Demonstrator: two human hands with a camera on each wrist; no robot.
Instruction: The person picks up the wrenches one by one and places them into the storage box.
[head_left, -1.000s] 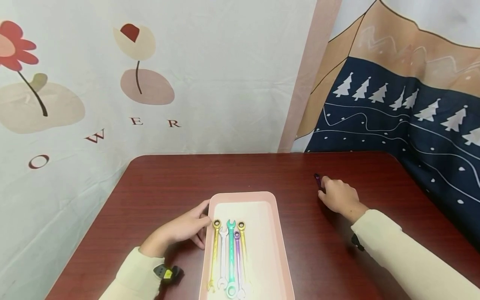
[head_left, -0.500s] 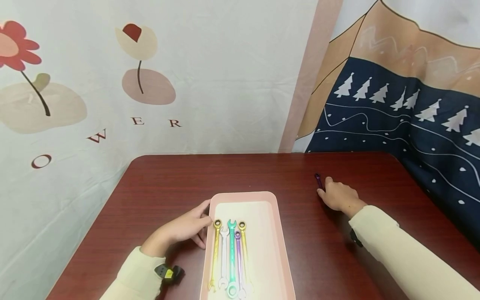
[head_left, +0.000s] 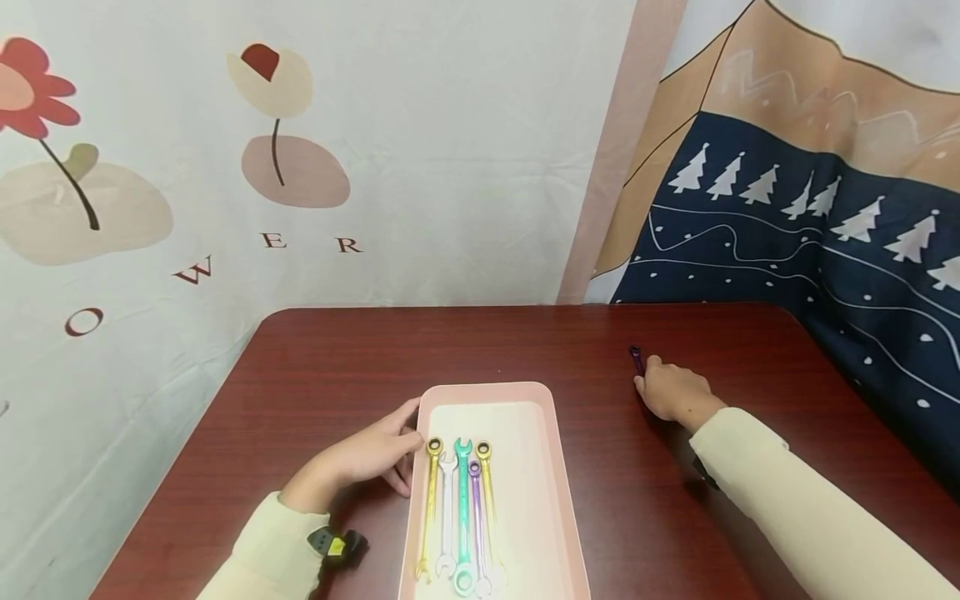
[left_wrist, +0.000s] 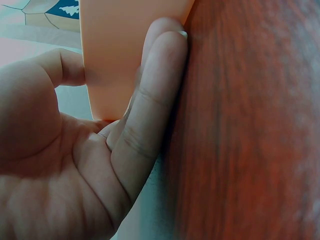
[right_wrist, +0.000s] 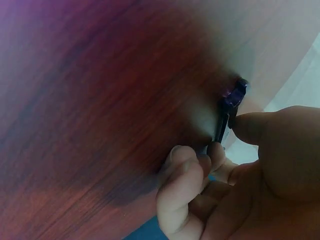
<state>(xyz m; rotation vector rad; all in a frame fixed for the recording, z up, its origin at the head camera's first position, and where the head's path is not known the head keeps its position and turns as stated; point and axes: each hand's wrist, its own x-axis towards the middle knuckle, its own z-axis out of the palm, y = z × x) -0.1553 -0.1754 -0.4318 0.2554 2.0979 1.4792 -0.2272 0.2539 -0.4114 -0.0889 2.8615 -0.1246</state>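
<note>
The right hand [head_left: 673, 393] pinches a dark purple wrench [head_left: 636, 359] between thumb and curled fingers [right_wrist: 186, 176], as the right wrist view shows; the wrench lies on the dark red table [head_left: 337, 358], well to the right of the pink tray [head_left: 487, 393], with its far end poking out past the fingertips. The left hand [head_left: 367, 454] rests against the tray's left wall, fingers straight along the outside and the thumb [left_wrist: 62, 67] over the rim, gripping nothing else. Inside the tray, toward its left and near side, five wrenches lie side by side, lengthwise: a yellow wrench [head_left: 430, 508], a white wrench [head_left: 446, 521], a teal wrench [head_left: 462, 517], a lilac wrench [head_left: 477, 525] and a second gold wrench [head_left: 487, 492]. Both arms wear cream sleeves [head_left: 795, 508]. Behind the table hang a flower-printed cloth [head_left: 300, 150] and a cloth with white trees on navy [head_left: 810, 225].
</note>
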